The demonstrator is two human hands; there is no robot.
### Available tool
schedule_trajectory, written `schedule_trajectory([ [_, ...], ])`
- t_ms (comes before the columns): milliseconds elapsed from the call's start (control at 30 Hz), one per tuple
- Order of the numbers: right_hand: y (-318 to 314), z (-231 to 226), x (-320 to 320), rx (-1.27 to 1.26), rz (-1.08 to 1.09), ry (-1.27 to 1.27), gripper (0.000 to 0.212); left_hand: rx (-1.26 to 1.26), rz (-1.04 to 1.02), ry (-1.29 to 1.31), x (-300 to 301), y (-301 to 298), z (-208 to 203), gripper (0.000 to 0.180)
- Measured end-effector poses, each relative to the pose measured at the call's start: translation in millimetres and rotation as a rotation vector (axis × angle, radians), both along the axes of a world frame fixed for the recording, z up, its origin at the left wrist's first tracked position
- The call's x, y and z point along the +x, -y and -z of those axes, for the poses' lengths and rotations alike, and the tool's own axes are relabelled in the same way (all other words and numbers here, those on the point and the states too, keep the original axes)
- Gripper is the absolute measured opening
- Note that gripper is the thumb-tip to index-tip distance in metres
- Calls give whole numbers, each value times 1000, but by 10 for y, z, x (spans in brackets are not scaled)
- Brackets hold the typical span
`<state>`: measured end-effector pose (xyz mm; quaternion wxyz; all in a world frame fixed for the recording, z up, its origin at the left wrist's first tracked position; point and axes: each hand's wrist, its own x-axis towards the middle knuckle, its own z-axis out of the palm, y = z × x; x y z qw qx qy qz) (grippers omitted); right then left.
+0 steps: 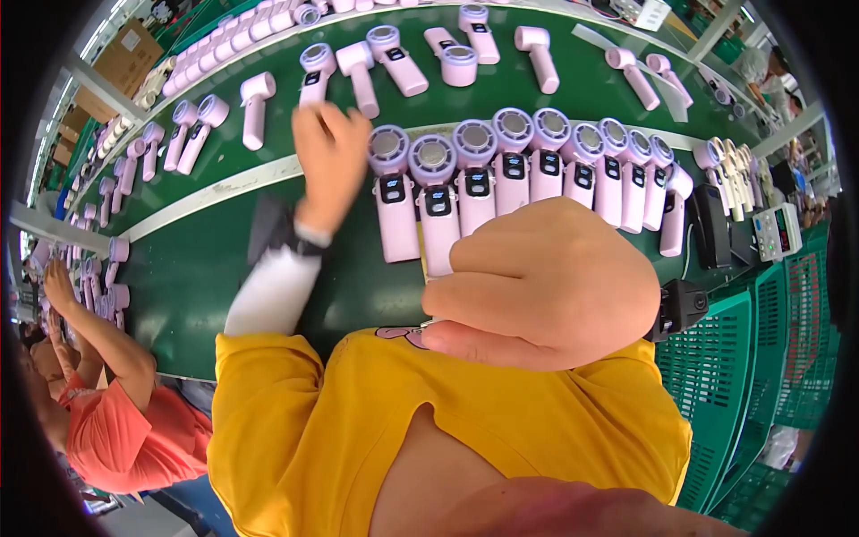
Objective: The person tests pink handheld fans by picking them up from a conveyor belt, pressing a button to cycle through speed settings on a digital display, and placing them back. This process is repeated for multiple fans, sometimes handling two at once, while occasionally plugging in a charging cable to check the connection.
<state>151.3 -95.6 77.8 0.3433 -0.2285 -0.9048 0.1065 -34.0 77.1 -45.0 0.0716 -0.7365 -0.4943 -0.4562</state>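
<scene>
My left hand [331,166] reaches forward over the pale divider to the far green surface. Its fingers are curled round the lower end of a pink handheld fan [314,76] with a lilac head; the hand is a little blurred. Close to the camera, in front of my chest, my right hand [546,286] is closed, thumb against the fingers. What it holds, if anything, is mostly hidden; a thin pale edge shows by the fingertips. Beyond the right hand stands a close row of pink handheld fans [476,170] with round grilles and small dark displays, partly covered by it.
More pink fans [394,63] lie scattered on the far green belt [291,80]. At right are a black stand [711,228], a grey control box [777,233] and green plastic crates [716,376]. A co-worker in a red top [139,438] works at left.
</scene>
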Motion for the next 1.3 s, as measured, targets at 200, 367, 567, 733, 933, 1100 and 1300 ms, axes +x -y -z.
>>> schedule_trajectory([
  [200, 58, -9, -163, 45, -11, -34, 12, -142, 310, -147, -92, 1192, 60, 24],
  [367, 14, -49, -204, 28, -19, 10, 12, -830, 214, -72, -456, 940, -67, 33],
  [567, -447, 78, -200, -188, 357, -548, 25, -755, 551, 465, -306, 1321, -376, 39],
  [733, -545, 167, -326, -83, 301, -638, 38, -659, 734, 531, -289, 1515, -380, 40],
  [933, -446, 272, -454, -889, 114, -1273, 40, 1, 918, -16, -341, 1244, -601, 40],
  [1100, -341, 307, -470, -2, 177, -660, 40, 59, 997, -146, -328, 1276, -630, 46],
  [1300, -324, 107, -557, 161, 329, -811, 39, -957, 1306, 772, -286, 1461, -588, 53],
])
